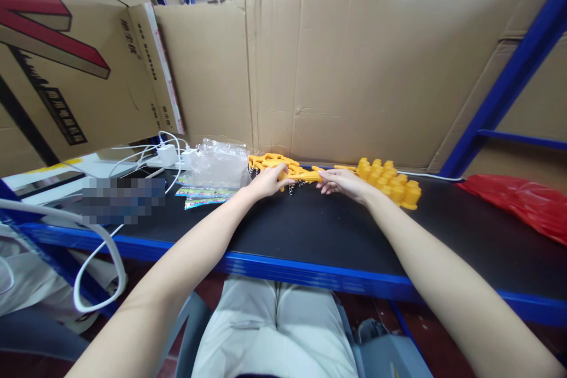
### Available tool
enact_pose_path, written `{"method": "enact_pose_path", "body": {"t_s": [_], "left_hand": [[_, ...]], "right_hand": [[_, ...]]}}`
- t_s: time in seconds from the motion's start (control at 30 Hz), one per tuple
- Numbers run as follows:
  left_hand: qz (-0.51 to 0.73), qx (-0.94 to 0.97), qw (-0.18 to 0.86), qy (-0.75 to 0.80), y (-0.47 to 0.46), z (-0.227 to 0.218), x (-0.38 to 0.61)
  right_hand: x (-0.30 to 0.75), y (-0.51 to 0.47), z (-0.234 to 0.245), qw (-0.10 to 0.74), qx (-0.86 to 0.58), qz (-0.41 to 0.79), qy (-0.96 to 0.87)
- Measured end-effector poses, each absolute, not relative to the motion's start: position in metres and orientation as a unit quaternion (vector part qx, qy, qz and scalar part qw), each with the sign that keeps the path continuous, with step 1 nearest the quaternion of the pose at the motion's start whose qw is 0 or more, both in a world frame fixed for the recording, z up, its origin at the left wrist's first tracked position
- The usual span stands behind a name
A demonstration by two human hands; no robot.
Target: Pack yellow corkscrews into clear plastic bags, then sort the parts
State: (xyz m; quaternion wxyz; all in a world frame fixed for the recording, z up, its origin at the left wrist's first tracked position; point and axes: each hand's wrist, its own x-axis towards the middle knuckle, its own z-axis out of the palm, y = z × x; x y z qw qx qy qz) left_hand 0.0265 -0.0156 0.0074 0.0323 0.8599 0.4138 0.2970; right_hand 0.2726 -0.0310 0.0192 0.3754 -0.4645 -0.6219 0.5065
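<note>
My left hand is closed at the near side of a heap of slim yellow plastic pieces. Between my two hands runs a long yellow plastic piece, its left end in my left fingers. At its right end my right hand pinches it, thumb and fingertips together. Small dark metal coils hang just below the yellow pieces. Right of my right hand stands a cluster of yellow cup-shaped parts, set close together. The exact kind of the yellow pieces is too small to make out.
Clear plastic bags lie on colourful printed cards at the left, near white chargers and cables. A red plastic bag lies far right. Cardboard walls the back of the black table, edged by a blue frame.
</note>
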Motion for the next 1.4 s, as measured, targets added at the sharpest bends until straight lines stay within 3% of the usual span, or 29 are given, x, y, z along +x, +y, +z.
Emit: {"method": "enact_pose_path", "body": {"t_s": [0.93, 1.17, 1.27, 1.4], "left_hand": [[0.277, 0.871, 0.026, 0.405, -0.015, 0.006, 0.025], [0.29, 0.868, 0.017, 0.403, -0.021, 0.01, 0.027], [0.305, 0.861, 0.009, 0.407, -0.026, 0.013, 0.029], [0.294, 0.864, 0.015, 0.407, -0.028, 0.014, 0.03]], "right_hand": [[0.272, -0.028, 0.017, 0.38, -0.473, 0.524, -0.598], [0.272, -0.029, 0.025, 0.443, -0.469, 0.546, -0.534], [0.283, -0.024, 0.032, 0.526, -0.484, 0.481, -0.508], [0.305, -0.012, 0.032, 0.626, -0.545, 0.235, -0.506]]}}
